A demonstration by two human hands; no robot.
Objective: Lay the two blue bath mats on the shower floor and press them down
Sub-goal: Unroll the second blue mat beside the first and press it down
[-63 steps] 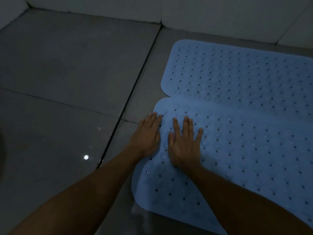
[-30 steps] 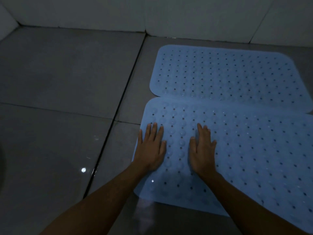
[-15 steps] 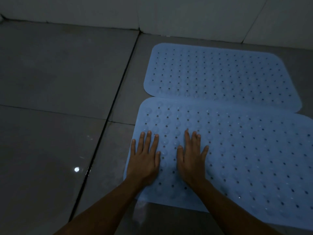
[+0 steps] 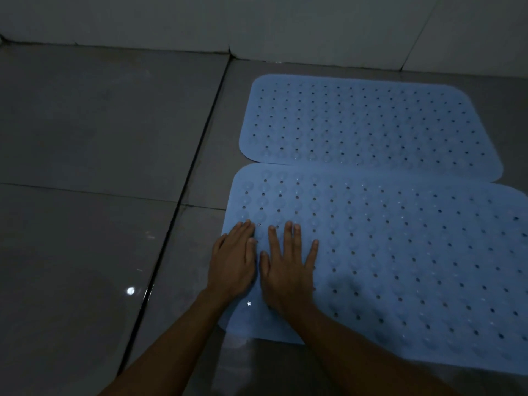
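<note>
Near mat lies flat on the shower floor, its far long edge just overlapping the far mat, which sits close along the wall – 2 mats side by side to cover that strip w/o a gap. Both hands at the near mat's left end: left hand right on the left edge, right hand just beside it, fingers straight & splayed, palms down, gripping nothing – flat pressure, prob. to seat the underside against tile. Rest of near mat likely wants pressing next.
</note>
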